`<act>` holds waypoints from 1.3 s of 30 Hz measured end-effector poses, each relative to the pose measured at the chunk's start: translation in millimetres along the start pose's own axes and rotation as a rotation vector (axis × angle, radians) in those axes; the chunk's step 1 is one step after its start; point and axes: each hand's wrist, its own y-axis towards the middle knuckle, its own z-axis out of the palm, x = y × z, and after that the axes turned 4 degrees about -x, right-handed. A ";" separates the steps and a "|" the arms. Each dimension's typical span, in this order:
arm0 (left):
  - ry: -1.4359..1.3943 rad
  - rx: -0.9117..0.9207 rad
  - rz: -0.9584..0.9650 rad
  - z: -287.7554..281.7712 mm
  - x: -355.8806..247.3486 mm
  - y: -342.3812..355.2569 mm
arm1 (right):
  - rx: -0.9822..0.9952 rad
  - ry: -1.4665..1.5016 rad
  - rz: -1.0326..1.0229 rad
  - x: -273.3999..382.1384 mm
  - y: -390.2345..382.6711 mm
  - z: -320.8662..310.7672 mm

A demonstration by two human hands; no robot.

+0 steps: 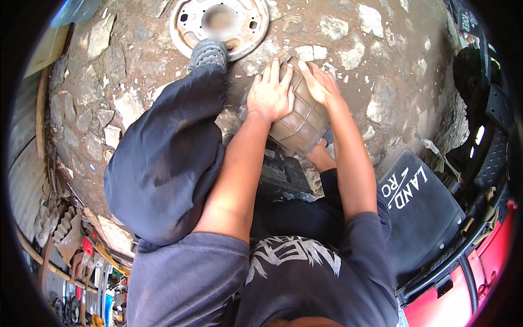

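Note:
Both of my hands are on a brown, rounded plastic container [298,126] with a raised grid pattern, held between my knees just above the stony ground. My left hand [272,94] lies over its upper left side, fingers stretched toward the narrow end. On the upper right side, my right hand [320,83] presses against it, fingers pointing toward the same end. A small cap-like knob [292,53] shows between the fingertips. The palms hide part of the surface, and its underside is out of sight.
My shoe [209,53] touches a round, pale metal brake backing plate [260,24] at the far side. A dark box-like object [280,173] is beneath me. To the right hangs a black mud flap [417,210] beside a red vehicle [444,305]. Cluttered shelves [81,283] stand at lower left.

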 end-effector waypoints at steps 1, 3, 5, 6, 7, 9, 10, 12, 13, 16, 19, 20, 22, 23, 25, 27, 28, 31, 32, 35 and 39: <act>-0.011 0.007 -0.002 -1.1 -0.7 1.2 | 0.003 -0.003 0.022 5.7 8.4 1.6; -0.023 0.010 0.005 -3.2 -2.3 4.9 | -0.009 0.009 0.033 5.1 12.5 -0.5; -0.009 0.014 -0.008 -3.9 3.0 2.2 | 0.036 -0.013 -0.019 14.5 -4.0 -13.3; -0.015 0.009 -0.016 -4.4 3.9 1.0 | 0.061 -0.025 -0.047 15.5 -10.0 -17.1; -0.025 0.006 -0.015 -6.3 2.5 0.7 | 0.054 -0.015 -0.049 8.7 -12.8 -16.6; -0.006 -0.051 0.005 -2.2 4.5 -1.0 | 0.043 0.008 -0.056 -5.1 -14.8 -12.0; -0.010 -0.040 0.000 -2.4 3.3 -0.1 | 0.039 0.022 -0.044 -6.2 -12.0 -10.1; -0.016 -0.017 -0.010 -3.9 0.9 0.8 | 0.031 0.052 -0.024 -1.2 3.8 -6.2; -0.013 -0.008 -0.009 -5.5 -0.4 2.0 | 0.054 0.119 -0.008 6.4 16.5 -6.0; -0.040 0.017 -0.010 -4.5 -7.1 1.8 | 0.049 0.046 0.079 3.7 17.0 -0.5; -0.006 0.012 -0.016 -3.9 1.4 2.0 | -0.001 0.068 -0.075 -5.9 -4.2 1.9; -0.008 0.019 -0.017 -3.7 4.0 1.8 | -0.016 0.062 -0.125 -6.0 -18.9 0.9; -0.005 0.022 -0.017 -2.2 4.2 -0.4 | -0.066 0.059 -0.132 -6.5 -26.1 4.9; 0.000 0.018 -0.017 -1.1 2.7 -0.1 | -0.094 0.050 -0.130 -6.3 -24.1 9.4; 0.012 0.000 -0.003 -0.8 0.6 0.7 | -0.076 0.043 -0.073 -0.5 -9.6 10.5; 0.008 0.029 0.009 -3.7 -3.1 1.5 | 0.017 0.039 0.039 5.4 13.0 1.7; 0.018 0.038 0.007 -6.7 -1.2 3.7 | 0.018 0.034 0.054 8.3 13.0 0.9; 0.007 0.012 0.007 -5.9 -1.9 3.5 | 0.001 0.005 0.037 11.3 3.0 -0.5; 0.016 -0.009 0.011 -4.3 0.1 3.8 | -0.019 -0.016 -0.014 9.0 -5.6 -1.7; 0.018 -0.022 0.017 -3.5 3.2 -1.7 | -0.070 -0.067 -0.132 -0.6 -35.1 -2.6; 0.013 -0.002 0.004 -4.2 2.8 1.9 | -0.073 -0.008 -0.106 4.7 -28.1 3.2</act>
